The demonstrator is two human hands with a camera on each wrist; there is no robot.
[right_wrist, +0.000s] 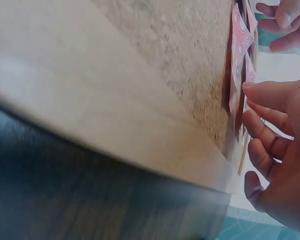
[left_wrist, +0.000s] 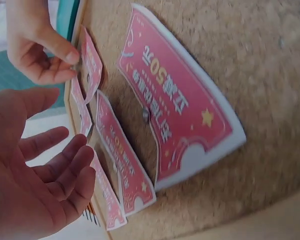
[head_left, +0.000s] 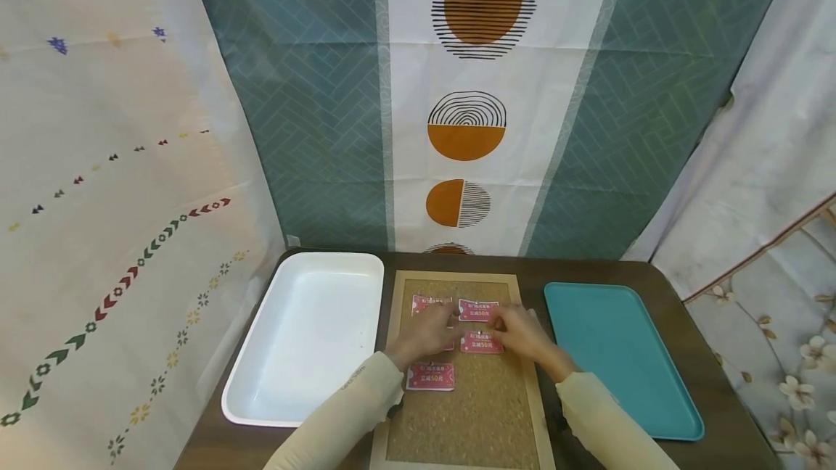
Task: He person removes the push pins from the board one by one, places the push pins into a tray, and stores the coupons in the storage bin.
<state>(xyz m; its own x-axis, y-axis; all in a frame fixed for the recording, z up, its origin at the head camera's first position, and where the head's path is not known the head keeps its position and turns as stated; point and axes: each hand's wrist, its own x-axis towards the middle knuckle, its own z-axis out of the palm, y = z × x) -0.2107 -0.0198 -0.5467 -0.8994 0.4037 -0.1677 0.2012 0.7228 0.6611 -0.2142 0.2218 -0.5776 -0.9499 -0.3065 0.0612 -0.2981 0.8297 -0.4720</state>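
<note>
Several pink coupons with white borders are fixed on a wood-framed cork board (head_left: 470,423), in two columns. In the head view my left hand (head_left: 423,332) hovers over the left column, partly hiding the upper-left and middle-left coupons. Its fingers are loosely bent and hold nothing in the left wrist view. The lower-left coupon (head_left: 431,377) shows in full, with a metal pin (left_wrist: 146,116) at its edge. My right hand (head_left: 520,331) is at the right edges of the upper-right coupon (head_left: 477,310) and middle-right coupon (head_left: 481,343), fingers relaxed, thumb tip close to the paper.
To the left of the board stands a white tray (head_left: 300,332) with raised walls. A teal tray (head_left: 620,354) lies on the right. Both rest on a dark wooden table (head_left: 705,390). Patterned cloths hang behind and at both sides.
</note>
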